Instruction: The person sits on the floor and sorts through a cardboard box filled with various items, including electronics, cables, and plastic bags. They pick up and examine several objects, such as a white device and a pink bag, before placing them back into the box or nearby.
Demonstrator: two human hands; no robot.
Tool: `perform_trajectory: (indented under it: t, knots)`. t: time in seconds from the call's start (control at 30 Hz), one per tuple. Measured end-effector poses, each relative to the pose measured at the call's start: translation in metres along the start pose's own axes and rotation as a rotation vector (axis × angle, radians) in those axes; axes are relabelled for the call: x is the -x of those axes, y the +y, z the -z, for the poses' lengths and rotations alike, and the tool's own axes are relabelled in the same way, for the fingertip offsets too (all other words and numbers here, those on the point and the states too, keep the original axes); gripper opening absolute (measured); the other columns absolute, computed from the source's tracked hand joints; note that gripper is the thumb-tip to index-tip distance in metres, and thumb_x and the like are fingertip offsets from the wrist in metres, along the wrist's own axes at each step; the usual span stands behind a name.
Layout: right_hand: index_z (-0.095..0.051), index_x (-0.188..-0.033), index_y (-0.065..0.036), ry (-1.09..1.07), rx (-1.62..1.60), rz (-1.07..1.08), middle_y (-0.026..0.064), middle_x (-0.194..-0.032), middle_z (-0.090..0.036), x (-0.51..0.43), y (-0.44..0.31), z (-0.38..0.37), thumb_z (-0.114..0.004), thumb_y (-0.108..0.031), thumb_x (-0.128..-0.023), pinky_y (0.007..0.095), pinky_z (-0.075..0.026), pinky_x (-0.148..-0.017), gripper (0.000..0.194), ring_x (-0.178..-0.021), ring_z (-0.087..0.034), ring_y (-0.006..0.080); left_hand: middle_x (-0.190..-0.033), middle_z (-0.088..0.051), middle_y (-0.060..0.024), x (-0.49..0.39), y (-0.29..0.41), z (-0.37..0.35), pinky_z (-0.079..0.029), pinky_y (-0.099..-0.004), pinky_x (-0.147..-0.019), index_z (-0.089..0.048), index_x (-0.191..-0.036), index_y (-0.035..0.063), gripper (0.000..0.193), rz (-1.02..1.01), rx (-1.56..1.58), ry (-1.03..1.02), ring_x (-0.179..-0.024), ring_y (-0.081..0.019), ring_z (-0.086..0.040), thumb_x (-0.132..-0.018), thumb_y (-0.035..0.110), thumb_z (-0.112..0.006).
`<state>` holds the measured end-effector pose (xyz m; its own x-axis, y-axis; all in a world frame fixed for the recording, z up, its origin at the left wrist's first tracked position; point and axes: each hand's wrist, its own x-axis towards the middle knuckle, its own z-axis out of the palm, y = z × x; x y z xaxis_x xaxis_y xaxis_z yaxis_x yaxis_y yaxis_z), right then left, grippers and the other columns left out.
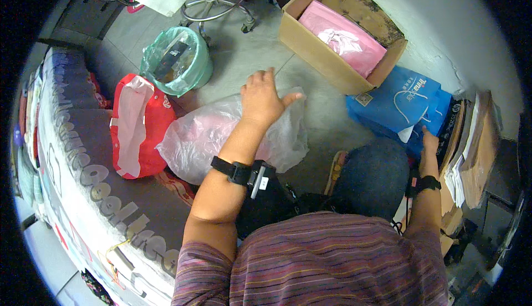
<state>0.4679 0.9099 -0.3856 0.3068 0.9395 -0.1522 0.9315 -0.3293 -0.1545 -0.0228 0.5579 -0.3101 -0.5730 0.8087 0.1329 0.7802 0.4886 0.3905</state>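
Observation:
My left hand [262, 100] is spread, thumb out to the side, with nothing in it. It is over the far edge of a clear plastic bag [203, 133], which lies on the floor with something pink inside; I cannot tell whether they touch. To my right, a blue paper bag [386, 94] with printed writing and white cord handles leans by a cardboard box. My right hand [430, 140] is at its near edge, by a white tag [407, 133]. The fingers are mostly hidden, so their grip is unclear.
The open cardboard box [324, 59] holds a shiny pink package [343, 36]. A green lined bin [201, 67] stands beyond a red bag [145, 127]. Flattened cardboard [482, 148] is stacked at right. A wheeled stool [214, 0] is ahead; a grey printed mat [104, 148] borders the left.

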Motion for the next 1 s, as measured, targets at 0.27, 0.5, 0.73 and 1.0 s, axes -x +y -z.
perform_trajectory:
  t: [0.27, 0.5, 0.73, 1.0]
  knots:
    - [-0.059, -0.114, -0.002, -0.274, -0.262, 0.815, 0.0161, -0.108, -0.063, 0.151, -0.159, 0.081, -0.065, -0.034, -0.083, 0.034, -0.047, -0.087, 0.045, -0.1, -0.06, 0.0271, -0.106, -0.063, -0.0198, 0.003, 0.019, -0.04, -0.048, -0.0435, -0.083, -0.028, -0.138, -0.0025, 0.095, 0.277, -0.16, -0.805, -0.096, -0.0333, -0.062, -0.073, 0.057, -0.063]
    - [-0.053, -0.123, -0.006, -0.492, -0.016, 1.477, 0.0198, -0.116, -0.058, 0.29, -0.247, 0.09, -0.072, -0.037, -0.07, 0.0423, -0.043, -0.093, 0.064, -0.107, -0.056, 0.0342, -0.094, -0.067, -0.0162, -0.01, -0.009, -0.026, -0.051, -0.0353, -0.07, -0.057, -0.116, 0.0024, 0.04, 0.288, 0.481, -0.368, -0.08, -0.0279, -0.066, -0.078, 0.016, -0.062]
    - [-0.032, -0.136, 0.001, -0.59, 0.103, 1.456, 0.0269, -0.131, -0.043, 0.259, -0.289, 0.046, -0.08, -0.039, -0.059, 0.0414, -0.035, -0.102, 0.098, -0.121, -0.044, 0.0383, -0.085, -0.062, -0.0013, -0.001, 0.003, 0.094, -0.044, -0.0219, -0.059, -0.058, -0.112, 0.0012, 0.032, 0.342, 0.959, -0.088, -0.065, -0.0072, -0.054, -0.081, 0.001, -0.057]
    - [-0.051, -0.121, 0.0, -0.754, -0.097, 1.215, 0.025, -0.12, -0.053, 0.239, -0.294, -0.01, -0.073, -0.045, -0.07, 0.0401, -0.04, -0.095, 0.072, -0.112, -0.051, 0.0358, -0.088, -0.063, -0.0017, -0.002, 0.022, 0.164, -0.044, -0.0204, -0.067, -0.059, -0.109, -0.0016, 0.027, 0.334, 1.132, 0.049, -0.075, -0.0081, -0.057, -0.082, 0.002, -0.055]
